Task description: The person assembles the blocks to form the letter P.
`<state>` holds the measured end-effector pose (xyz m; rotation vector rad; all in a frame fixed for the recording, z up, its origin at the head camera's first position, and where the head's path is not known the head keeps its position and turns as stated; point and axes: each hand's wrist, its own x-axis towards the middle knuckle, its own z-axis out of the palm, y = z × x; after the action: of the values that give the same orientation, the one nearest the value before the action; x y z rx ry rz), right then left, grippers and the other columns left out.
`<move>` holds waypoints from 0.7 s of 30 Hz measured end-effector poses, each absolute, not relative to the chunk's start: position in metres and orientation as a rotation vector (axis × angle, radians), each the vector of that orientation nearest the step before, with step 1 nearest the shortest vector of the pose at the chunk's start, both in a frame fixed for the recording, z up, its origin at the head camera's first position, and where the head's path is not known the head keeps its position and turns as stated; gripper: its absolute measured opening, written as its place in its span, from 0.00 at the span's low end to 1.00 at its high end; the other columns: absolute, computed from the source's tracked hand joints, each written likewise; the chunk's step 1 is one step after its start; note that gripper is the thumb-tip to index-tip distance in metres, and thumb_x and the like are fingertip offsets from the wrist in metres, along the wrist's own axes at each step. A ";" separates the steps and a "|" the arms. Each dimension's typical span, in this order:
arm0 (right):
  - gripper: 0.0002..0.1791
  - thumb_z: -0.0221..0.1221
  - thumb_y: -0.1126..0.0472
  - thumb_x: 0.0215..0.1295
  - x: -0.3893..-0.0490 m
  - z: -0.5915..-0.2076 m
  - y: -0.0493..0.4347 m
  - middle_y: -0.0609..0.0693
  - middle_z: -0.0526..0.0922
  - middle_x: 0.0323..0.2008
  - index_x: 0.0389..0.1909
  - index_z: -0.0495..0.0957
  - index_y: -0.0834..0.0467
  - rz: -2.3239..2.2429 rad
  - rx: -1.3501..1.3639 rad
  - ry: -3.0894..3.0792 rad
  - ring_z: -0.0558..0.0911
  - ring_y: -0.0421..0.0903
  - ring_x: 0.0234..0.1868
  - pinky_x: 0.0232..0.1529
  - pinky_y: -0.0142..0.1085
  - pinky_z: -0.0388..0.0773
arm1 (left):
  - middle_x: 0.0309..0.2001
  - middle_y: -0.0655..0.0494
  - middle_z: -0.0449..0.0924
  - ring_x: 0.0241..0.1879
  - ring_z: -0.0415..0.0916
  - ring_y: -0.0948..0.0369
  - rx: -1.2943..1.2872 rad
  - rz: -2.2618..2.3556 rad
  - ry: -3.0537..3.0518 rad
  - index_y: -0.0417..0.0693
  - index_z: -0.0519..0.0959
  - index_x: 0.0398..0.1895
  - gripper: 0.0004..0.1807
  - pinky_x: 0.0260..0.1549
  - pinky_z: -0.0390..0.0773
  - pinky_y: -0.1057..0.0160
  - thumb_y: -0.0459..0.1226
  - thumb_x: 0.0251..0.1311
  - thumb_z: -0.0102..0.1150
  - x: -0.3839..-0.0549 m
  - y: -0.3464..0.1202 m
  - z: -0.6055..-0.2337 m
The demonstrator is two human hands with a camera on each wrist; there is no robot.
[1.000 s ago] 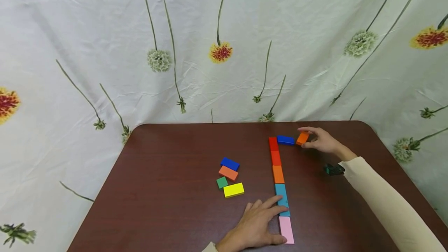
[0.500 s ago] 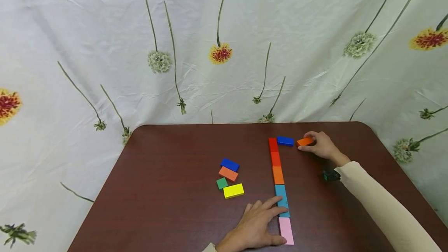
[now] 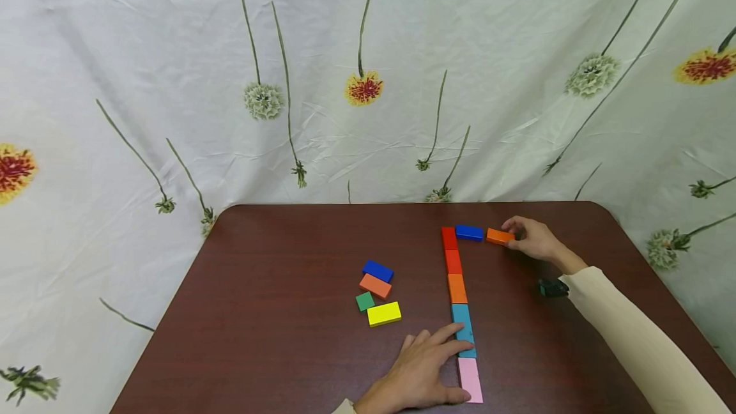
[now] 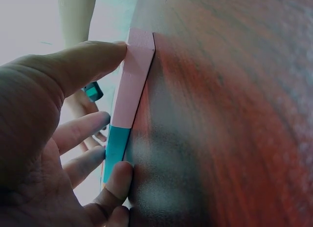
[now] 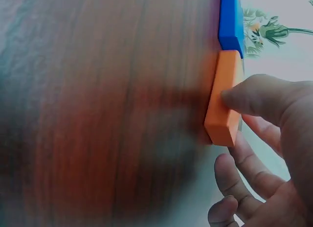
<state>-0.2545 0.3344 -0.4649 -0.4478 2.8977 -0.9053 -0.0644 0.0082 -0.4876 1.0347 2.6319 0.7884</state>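
At the back right of the table, my right hand (image 3: 535,239) pinches an orange block (image 3: 499,236) between thumb and fingers. In the right wrist view the thumb lies against the long side of the orange block (image 5: 225,85), whose far end is close to a blue block (image 5: 231,21). My left hand (image 3: 418,372) spreads over the near end of a line of blocks. Its thumb touches the pink block (image 3: 470,379), and its fingertips rest on the light blue block (image 3: 462,315). Farther along the line lie an orange block (image 3: 457,288) and two red blocks (image 3: 453,261).
Left of the line, several loose blocks lie on the dark brown table (image 3: 276,312): a blue block (image 3: 377,271), a salmon-orange block (image 3: 375,286), a green block (image 3: 365,301) and a yellow block (image 3: 384,314). A flowered white cloth (image 3: 322,145) hangs behind the table.
My right hand has turned the orange block from slanted to nearly in line with the back blue block, shifting its fingers to the block's right end. The left hand has stayed put.
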 end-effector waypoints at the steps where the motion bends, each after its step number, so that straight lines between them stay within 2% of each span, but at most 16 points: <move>1: 0.18 0.65 0.64 0.64 -0.254 -0.465 0.334 0.62 0.79 0.42 0.52 0.75 0.66 -0.905 -0.434 2.891 0.72 0.44 0.29 0.31 0.37 0.69 | 0.75 0.68 0.61 0.36 0.59 0.73 1.035 0.788 2.631 0.70 0.73 0.67 0.35 0.33 0.55 0.69 0.57 0.53 0.70 -0.064 0.008 -0.488; 4: 0.20 0.65 0.60 0.66 -0.252 -0.466 0.335 0.60 0.79 0.41 0.54 0.75 0.65 -0.924 -0.411 2.864 0.73 0.47 0.31 0.32 0.38 0.69 | 0.75 0.68 0.61 0.36 0.59 0.72 1.033 0.791 2.624 0.69 0.73 0.67 0.35 0.33 0.55 0.69 0.58 0.54 0.70 -0.065 0.008 -0.487; 8: 0.23 0.61 0.58 0.70 -0.252 -0.468 0.336 0.63 0.80 0.45 0.60 0.73 0.65 -0.977 -0.441 2.811 0.78 0.51 0.40 0.38 0.41 0.72 | 0.75 0.68 0.61 0.36 0.59 0.72 1.027 0.794 2.614 0.70 0.73 0.67 0.35 0.33 0.55 0.69 0.58 0.54 0.69 -0.065 0.008 -0.487; 15: 0.23 0.53 0.66 0.75 -0.254 -0.472 0.333 0.66 0.78 0.50 0.67 0.68 0.67 -1.051 -0.592 2.699 0.78 0.52 0.42 0.41 0.42 0.74 | 0.75 0.68 0.61 0.36 0.59 0.73 1.020 0.803 2.603 0.70 0.73 0.67 0.35 0.33 0.55 0.69 0.57 0.54 0.69 -0.065 0.007 -0.487; 21: 0.23 0.53 0.67 0.74 -0.256 -0.472 0.330 0.67 0.75 0.56 0.68 0.67 0.67 -1.058 -0.640 2.681 0.76 0.57 0.50 0.46 0.46 0.74 | 0.75 0.68 0.60 0.35 0.59 0.73 1.022 0.802 2.593 0.70 0.73 0.68 0.35 0.33 0.56 0.69 0.57 0.54 0.69 -0.066 0.007 -0.486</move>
<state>-0.2559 0.3300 -0.4722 -0.6402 2.6812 -1.0581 -0.0655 0.0071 -0.4865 1.0218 2.5929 0.8022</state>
